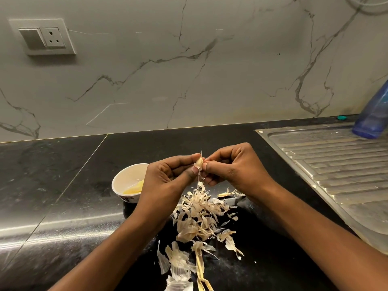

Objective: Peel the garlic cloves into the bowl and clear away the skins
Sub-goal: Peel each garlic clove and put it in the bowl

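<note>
A garlic clove (199, 162) with some papery skin on it is held above the black counter. My left hand (168, 177) pinches the clove between thumb and fingers. My right hand (233, 166) pinches the skin at the clove's right side, fingers curled. A small white bowl (126, 177) stands on the counter just left of my left hand, partly hidden by it, with pale yellow peeled cloves (134, 189) inside. A heap of dry garlic skins (199, 217) lies on the counter below my hands and trails toward the near edge.
A steel sink drainboard (336, 171) fills the right side, with a blue plastic bottle (373, 114) at its far end and a small teal cap (341, 117) behind. A marble wall with a socket plate (43, 37) rises behind the black counter (52, 175).
</note>
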A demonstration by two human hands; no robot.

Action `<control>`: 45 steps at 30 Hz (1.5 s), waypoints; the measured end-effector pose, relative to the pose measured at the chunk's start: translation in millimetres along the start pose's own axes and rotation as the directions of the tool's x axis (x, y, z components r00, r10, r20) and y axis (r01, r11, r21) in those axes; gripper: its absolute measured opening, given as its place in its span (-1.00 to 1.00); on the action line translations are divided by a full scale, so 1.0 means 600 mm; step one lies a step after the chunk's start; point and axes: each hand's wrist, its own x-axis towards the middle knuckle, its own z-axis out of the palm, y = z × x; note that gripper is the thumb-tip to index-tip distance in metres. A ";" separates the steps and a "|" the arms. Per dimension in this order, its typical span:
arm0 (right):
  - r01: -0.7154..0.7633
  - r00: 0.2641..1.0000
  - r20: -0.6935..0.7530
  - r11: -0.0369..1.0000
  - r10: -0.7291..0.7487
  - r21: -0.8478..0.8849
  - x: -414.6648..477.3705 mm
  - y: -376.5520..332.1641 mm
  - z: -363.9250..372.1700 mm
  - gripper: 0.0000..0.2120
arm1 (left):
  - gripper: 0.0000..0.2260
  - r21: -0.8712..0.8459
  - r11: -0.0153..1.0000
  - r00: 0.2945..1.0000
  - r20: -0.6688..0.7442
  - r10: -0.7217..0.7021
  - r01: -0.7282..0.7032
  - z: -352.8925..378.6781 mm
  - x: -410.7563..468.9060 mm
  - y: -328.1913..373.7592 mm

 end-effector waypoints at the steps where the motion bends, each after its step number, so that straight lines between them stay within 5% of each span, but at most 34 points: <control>1: 0.003 1.000 -0.005 1.000 -0.003 -0.005 0.000 0.000 0.001 -0.96 | -0.73 -0.013 1.000 1.000 0.007 -0.013 0.013 -0.001 0.001 -0.001; 11: 0.098 0.995 0.001 0.964 -0.101 -0.247 0.001 0.000 -0.003 -0.91 | -0.74 -0.110 0.986 0.992 0.026 -0.123 0.125 -0.010 0.010 -0.007; 24: 0.163 0.982 -0.026 0.904 -0.189 -0.396 0.002 0.004 -0.011 -0.92 | -0.69 0.351 0.930 0.980 -0.121 0.157 -0.106 -0.012 0.009 -0.016; 32: 0.167 0.982 -0.025 0.917 -0.189 -0.362 0.003 0.003 -0.013 -0.92 | -0.92 0.340 0.935 0.989 -0.072 0.128 -0.097 -0.009 0.003 -0.011; 36: 0.177 0.984 0.033 0.923 -0.176 -0.342 0.001 0.001 -0.009 -0.89 | -0.64 0.242 0.969 0.996 -0.047 0.070 -0.056 -0.007 0.000 -0.008; 45: 0.137 0.988 0.095 0.966 -0.118 -0.220 0.002 0.000 -0.010 -0.95 | -0.75 0.089 0.996 1.000 -0.011 0.007 -0.006 -0.006 0.002 -0.005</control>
